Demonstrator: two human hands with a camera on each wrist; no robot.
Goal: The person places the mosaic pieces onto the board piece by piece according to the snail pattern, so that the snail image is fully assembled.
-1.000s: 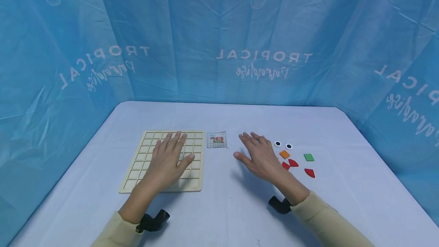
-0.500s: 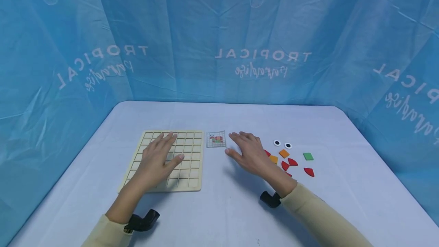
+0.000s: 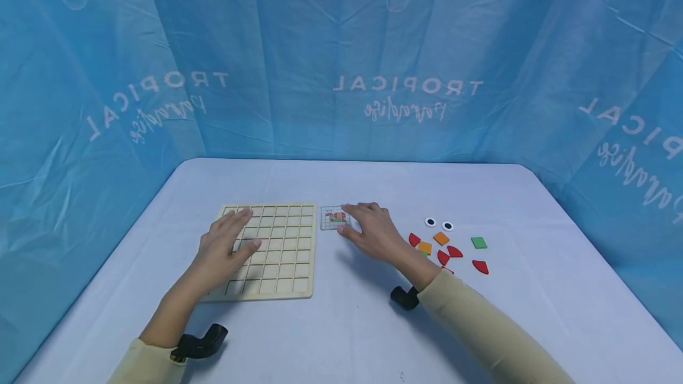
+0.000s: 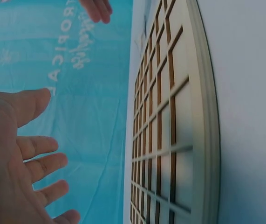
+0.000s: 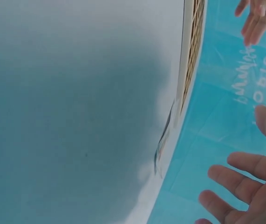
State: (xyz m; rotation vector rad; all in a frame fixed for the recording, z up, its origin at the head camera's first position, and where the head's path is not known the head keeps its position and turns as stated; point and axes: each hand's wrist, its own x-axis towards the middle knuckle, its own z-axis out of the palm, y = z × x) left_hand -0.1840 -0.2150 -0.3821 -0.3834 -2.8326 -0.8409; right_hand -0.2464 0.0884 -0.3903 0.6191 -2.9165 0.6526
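Note:
My left hand (image 3: 221, 250) hovers over the left half of a pale wooden grid board (image 3: 288, 253), fingers spread and holding nothing; the left wrist view shows the palm apart from the board. Just right of the board lies a small clear card (image 3: 332, 218) with a grid and a coloured picture. My right hand (image 3: 373, 233) is over the card's right edge, its fingers extended. In the right wrist view the fingers look apart from the card (image 5: 163, 144), and nothing is in the hand.
On the right of the white table (image 3: 373, 336) lie two eye discs (image 3: 447, 226), an orange tile (image 3: 441, 238), a yellow-orange square (image 3: 424, 248), a green tile (image 3: 479, 242) and several red quarter-round tiles (image 3: 480, 267). A blue curtain (image 3: 341, 46) hangs around the table.
Both hands have moved left. The right hand has come over the card's edge, uncovering more tiles behind it; the left hand has shifted toward the board's left side.

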